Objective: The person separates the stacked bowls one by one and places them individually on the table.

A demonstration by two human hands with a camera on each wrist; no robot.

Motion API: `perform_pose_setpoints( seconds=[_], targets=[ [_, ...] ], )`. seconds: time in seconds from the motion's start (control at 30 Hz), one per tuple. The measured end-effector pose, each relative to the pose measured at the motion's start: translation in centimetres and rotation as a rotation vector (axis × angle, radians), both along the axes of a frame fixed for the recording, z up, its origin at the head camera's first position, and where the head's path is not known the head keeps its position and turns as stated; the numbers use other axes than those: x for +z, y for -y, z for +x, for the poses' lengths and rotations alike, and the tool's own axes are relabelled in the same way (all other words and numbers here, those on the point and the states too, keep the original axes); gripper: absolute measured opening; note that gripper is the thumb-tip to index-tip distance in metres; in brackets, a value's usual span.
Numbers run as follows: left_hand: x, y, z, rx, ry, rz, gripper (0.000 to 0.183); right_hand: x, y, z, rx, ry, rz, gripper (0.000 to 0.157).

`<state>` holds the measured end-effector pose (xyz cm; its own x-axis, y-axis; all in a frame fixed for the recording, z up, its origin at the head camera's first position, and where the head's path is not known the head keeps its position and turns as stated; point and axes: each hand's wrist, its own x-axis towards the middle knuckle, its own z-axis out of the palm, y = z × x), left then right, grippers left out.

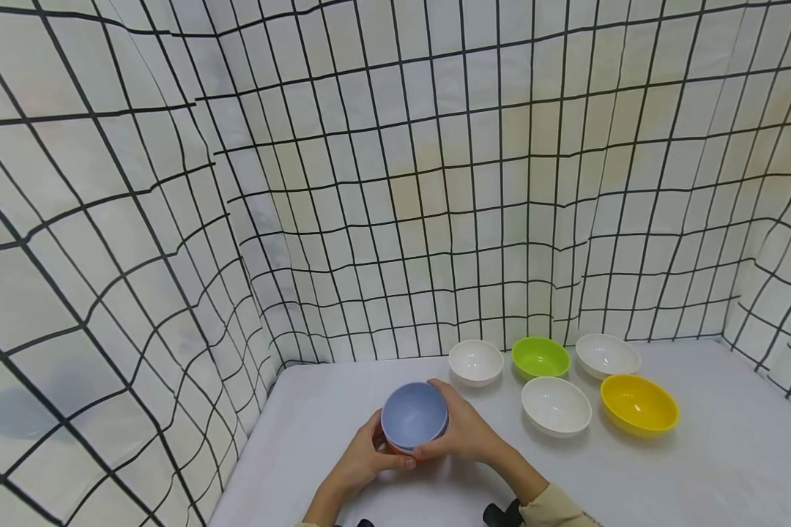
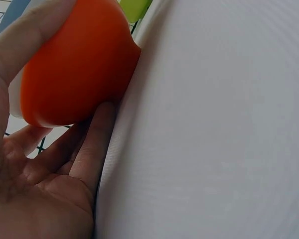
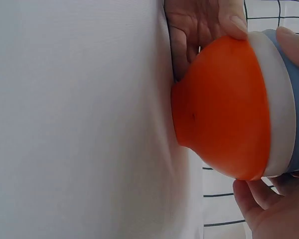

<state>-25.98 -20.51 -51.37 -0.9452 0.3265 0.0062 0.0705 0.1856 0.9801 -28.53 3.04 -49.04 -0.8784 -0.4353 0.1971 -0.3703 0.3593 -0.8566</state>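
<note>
Three bowls are nested in a stack on the white-covered table. On top is a blue bowl (image 1: 414,415), below it a white bowl (image 3: 280,104), and at the bottom an orange bowl (image 3: 222,112) with its foot at the cloth. My left hand (image 1: 362,460) holds the orange bowl from the left, thumb on its near side and fingers curving behind, low by the table. From the right, my right hand (image 1: 466,430) grips the blue bowl, thumb at the near rim; its fingers reach the far side of the stack in the right wrist view.
To the right, a white bowl (image 1: 476,362), a green bowl (image 1: 540,358) and another white bowl (image 1: 608,356) stand along the back. Nearer are a further white bowl (image 1: 556,406) and a yellow bowl (image 1: 639,405). Grid-patterned cloth walls (image 1: 395,197) rise behind and beside the table (image 1: 316,410).
</note>
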Motion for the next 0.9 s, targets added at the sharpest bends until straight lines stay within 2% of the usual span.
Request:
perform_pose_setpoints(
  seconds=[0.27,0.57,0.77,0.9],
  targets=[
    [0.0,-0.1,-0.1,0.012,-0.001,-0.017,0.101,0.9,-0.5,0.0,-0.065,-0.05,-0.036,0.116],
    [-0.2,-0.1,-0.1,0.013,-0.012,-0.055,0.102,2.6,-2.7,-0.5,-0.18,0.048,-0.075,0.111],
    [-0.1,-0.1,-0.2,0.022,-0.03,-0.044,0.102,3.5,-4.3,-0.7,-0.253,0.069,-0.075,0.11],
    [-0.1,-0.1,-0.2,0.029,-0.024,-0.034,0.102,3.4,-5.0,-0.6,-0.303,0.082,-0.05,0.114]
  ],
)
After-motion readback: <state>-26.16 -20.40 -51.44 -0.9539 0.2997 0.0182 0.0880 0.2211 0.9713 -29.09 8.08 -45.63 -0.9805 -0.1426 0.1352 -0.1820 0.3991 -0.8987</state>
